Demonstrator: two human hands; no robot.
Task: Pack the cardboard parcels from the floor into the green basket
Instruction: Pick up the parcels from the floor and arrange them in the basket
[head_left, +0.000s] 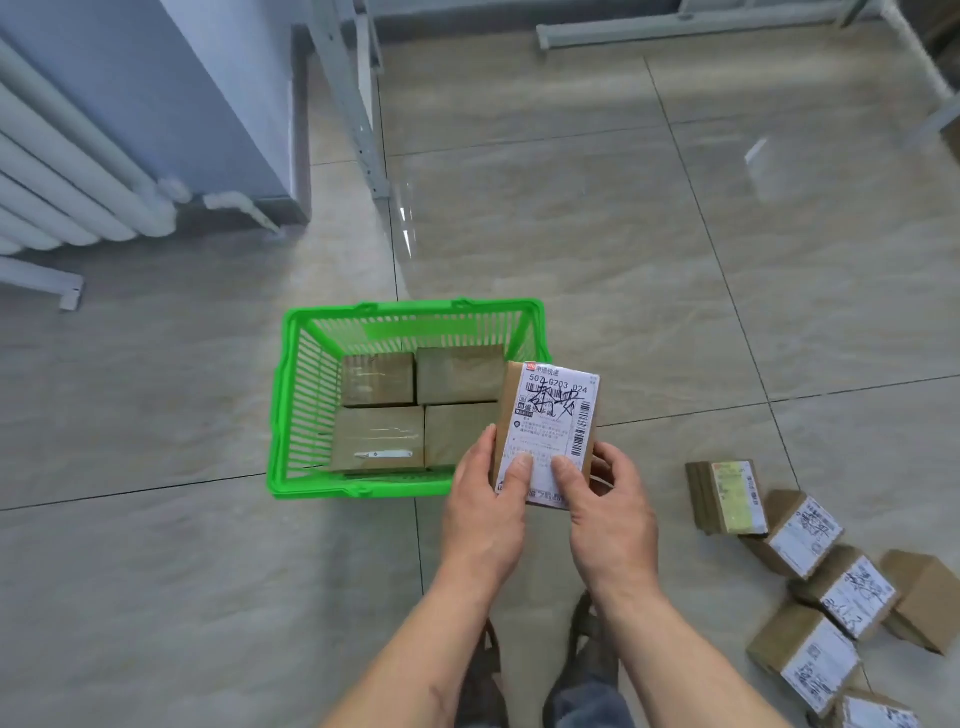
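Both hands hold one cardboard parcel with a white shipping label, raised over the near right corner of the green basket. My left hand grips its left side with the thumb on the label. My right hand grips its right side, thumb also on the label. Inside the basket lie several brown parcels packed flat side by side. More labelled parcels lie in a loose heap on the floor at the right.
The basket stands on a glossy tiled floor. A white radiator and a pale cabinet are at the far left. Metal frame legs stand behind the basket. My feet are below the hands.
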